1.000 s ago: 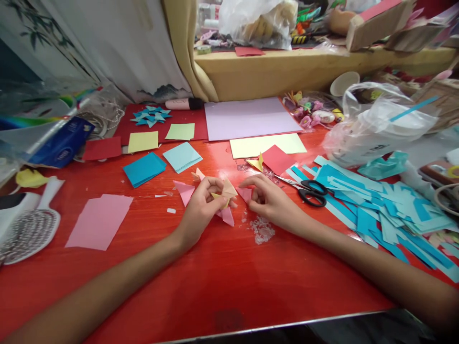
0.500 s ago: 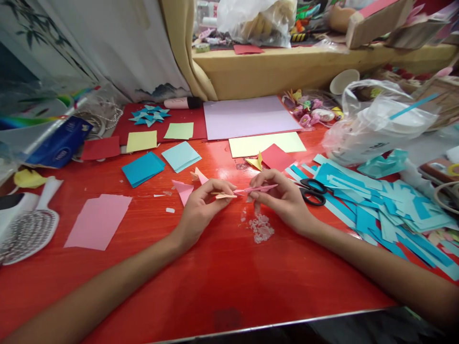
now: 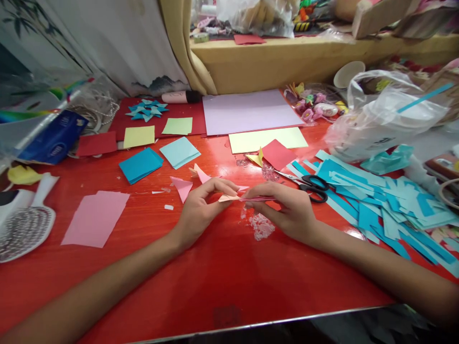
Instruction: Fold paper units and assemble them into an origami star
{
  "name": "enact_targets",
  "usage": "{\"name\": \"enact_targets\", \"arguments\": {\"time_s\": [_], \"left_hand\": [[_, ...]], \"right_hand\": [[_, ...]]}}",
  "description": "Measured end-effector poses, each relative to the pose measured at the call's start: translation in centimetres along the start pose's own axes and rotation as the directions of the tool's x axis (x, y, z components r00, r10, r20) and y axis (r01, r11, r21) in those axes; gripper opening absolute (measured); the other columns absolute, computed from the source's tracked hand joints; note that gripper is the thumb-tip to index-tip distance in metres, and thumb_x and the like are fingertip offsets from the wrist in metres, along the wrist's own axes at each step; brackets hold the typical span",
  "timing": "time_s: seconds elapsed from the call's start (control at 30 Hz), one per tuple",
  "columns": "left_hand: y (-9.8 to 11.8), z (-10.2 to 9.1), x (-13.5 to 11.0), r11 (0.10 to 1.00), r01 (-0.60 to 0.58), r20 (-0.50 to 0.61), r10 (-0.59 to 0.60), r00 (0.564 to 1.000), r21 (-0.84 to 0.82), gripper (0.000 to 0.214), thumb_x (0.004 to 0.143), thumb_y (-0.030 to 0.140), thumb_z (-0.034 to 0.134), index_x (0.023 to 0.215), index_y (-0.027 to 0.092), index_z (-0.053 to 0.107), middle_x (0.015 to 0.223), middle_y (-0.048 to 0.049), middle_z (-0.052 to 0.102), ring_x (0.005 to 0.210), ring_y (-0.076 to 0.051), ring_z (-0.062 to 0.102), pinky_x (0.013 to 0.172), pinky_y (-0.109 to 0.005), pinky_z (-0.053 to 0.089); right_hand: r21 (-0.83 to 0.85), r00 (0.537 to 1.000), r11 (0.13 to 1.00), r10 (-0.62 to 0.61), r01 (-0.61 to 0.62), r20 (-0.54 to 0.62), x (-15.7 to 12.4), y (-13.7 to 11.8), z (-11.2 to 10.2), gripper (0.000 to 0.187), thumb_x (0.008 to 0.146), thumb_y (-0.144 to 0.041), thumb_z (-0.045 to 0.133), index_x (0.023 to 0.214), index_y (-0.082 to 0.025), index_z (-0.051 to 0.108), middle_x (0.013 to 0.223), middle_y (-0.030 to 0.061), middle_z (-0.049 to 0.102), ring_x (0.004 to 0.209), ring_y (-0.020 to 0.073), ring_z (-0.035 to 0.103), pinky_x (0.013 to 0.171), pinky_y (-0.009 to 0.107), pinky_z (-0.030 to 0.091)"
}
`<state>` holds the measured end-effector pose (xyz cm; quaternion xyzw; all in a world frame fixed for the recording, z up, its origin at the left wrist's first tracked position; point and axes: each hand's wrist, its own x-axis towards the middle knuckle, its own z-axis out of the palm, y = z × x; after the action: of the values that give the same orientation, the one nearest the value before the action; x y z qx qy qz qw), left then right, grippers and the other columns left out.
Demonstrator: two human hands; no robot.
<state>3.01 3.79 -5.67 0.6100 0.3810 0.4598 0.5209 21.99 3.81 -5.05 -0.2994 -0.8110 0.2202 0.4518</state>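
Between thumb and fingers, my left hand (image 3: pixel 202 210) pinches a folded peach-and-pink paper piece (image 3: pixel 229 197). My right hand (image 3: pixel 287 208) is closed on a flat folded pink paper piece (image 3: pixel 260 198), its end meeting the left piece. Whether the two are joined or only touching I cannot tell. Just beyond my left hand lie a folded pink paper piece (image 3: pixel 181 188) and a pink-and-peach one (image 3: pixel 200 173). A heap of clear flaky scraps (image 3: pixel 261 226) rests on the red table (image 3: pixel 222 272) below my right hand.
Scissors (image 3: pixel 315 188) and blue paper strips (image 3: pixel 380 210) lie right. Pink sheets (image 3: pixel 96 219) and a hairbrush (image 3: pixel 27 229) are left. Behind are blue squares (image 3: pixel 141 165), a red square (image 3: pixel 278 154), a yellow folded piece (image 3: pixel 256 157), a blue paper star (image 3: pixel 147 110) and a plastic bag (image 3: pixel 376 114).
My right hand has moved slightly left, turned over its pink piece, and its fingers now cover more of it. The two pieces are closer together. The view has shifted a little.
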Motion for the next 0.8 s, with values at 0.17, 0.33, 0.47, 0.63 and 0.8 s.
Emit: {"name": "enact_targets", "arguments": {"time_s": [0.17,0.33,0.47,0.63,0.8], "left_hand": [[0.13,0.06,-0.1,0.999,-0.027,0.019,0.027,0.999,0.028,0.004,0.081,0.021,0.062,0.079,0.018,0.063,0.092,-0.002,0.063,0.091,-0.013,0.059,0.084,-0.026,0.046],[0.21,0.1,-0.17,0.998,-0.032,0.02,0.031,0.999,0.047,0.004,0.081,0.022,0.062,0.079,0.018,0.063,0.091,-0.0029,0.064,0.09,-0.014,0.06,0.084,-0.027,0.047],[0.19,0.07,-0.12,0.998,-0.037,0.022,0.036,0.999,0.048,0.004,0.081,0.021,0.062,0.08,0.018,0.063,0.091,-0.0029,0.064,0.09,-0.014,0.06,0.084,-0.027,0.048],[0.23,0.09,-0.09,0.995,-0.058,0.018,0.056,0.998,0.083,0.003,0.082,0.02,0.061,0.081,0.018,0.063,0.089,-0.0025,0.065,0.088,-0.013,0.061,0.083,-0.026,0.048],[0.12,0.21,-0.23,0.984,-0.102,0.025,0.1,0.995,0.147,0.005,0.083,0.018,0.059,0.083,0.018,0.064,0.091,-0.0026,0.065,0.089,-0.013,0.061,0.084,-0.026,0.048]], "right_hand": [[-0.066,0.995,0.993,-0.098,0.098,0.012,0.02,-0.12,-0.08,0.009,0.083,-0.007,0.057,0.09,-0.012,0.061,0.085,0.0078,0.068,0.078,0.0128,0.065,0.069,0.023,0.053],[-0.085,0.994,0.991,-0.105,0.108,0.033,-0.01,-0.18,-0.1,0.009,0.083,-0.007,0.057,0.089,-0.011,0.061,0.082,0.0079,0.068,0.075,0.0131,0.065,0.066,0.022,0.053],[-0.123,0.992,0.984,-0.124,0.127,0.032,-0.02,-0.23,-0.07,0.011,0.084,-0.007,0.055,0.091,-0.014,0.059,0.083,0.0064,0.068,0.074,0.0122,0.065,0.066,0.022,0.053],[-0.151,0.989,0.978,-0.14,0.144,0.037,-0.01,-0.25,-0.02,0.014,0.083,-0.005,0.054,0.092,-0.015,0.057,0.082,0.0059,0.066,0.073,0.0114,0.064,0.066,0.021,0.052],[-0.173,0.986,0.971,-0.154,0.163,0.063,-0.03,-0.25,-0.07,0.013,0.084,-0.003,0.053,0.091,-0.013,0.056,0.079,0.0068,0.065,0.071,0.012,0.063,0.064,0.022,0.052]]}}
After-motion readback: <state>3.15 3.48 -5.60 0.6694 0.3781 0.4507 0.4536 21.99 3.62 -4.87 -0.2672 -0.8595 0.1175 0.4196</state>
